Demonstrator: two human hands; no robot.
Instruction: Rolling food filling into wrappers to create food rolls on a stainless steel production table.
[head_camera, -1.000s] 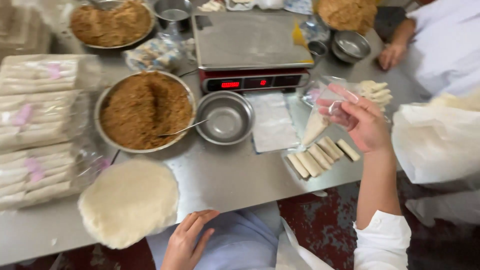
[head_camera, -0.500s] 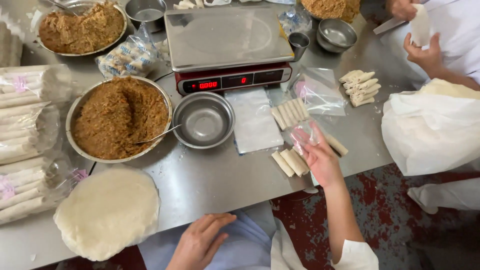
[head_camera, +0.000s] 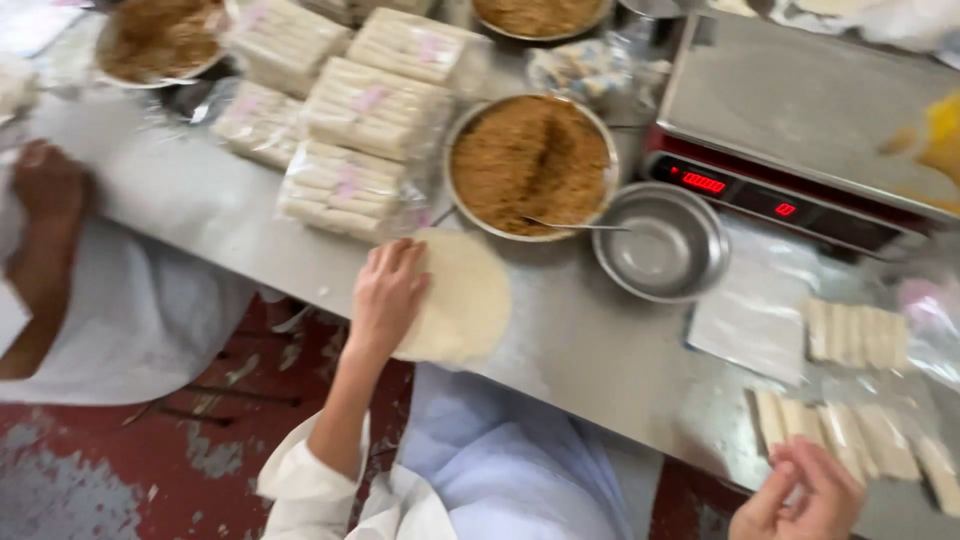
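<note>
The left hand lies flat, fingers spread, on the stack of thin round wrappers at the near edge of the steel surface; it presses on the top sheet but grips nothing yet. The right hand hovers at the near right edge, fingers loosely curled and holding nothing as far as the blur lets me tell, just beside the front row of finished rolls.

Judging by what lies about, the work is well underway: rolled pieces sit in two rows on the right, the front row of about five and a back row of about four or five on a clear plastic sheet; blur keeps the count loose. Wrappers and filling remain, so more rolling seems left.

Three round pans of brown crumbly filling show: one just behind the wrappers with a spoon resting on its rim, one at the far left corner, one cut off at the far edge. One empty steel bowl stands between the near pan and the digital scale. Five or so bagged packs of rolls are stacked on the left. Another person's hand and white sleeve rest at the left edge
</note>
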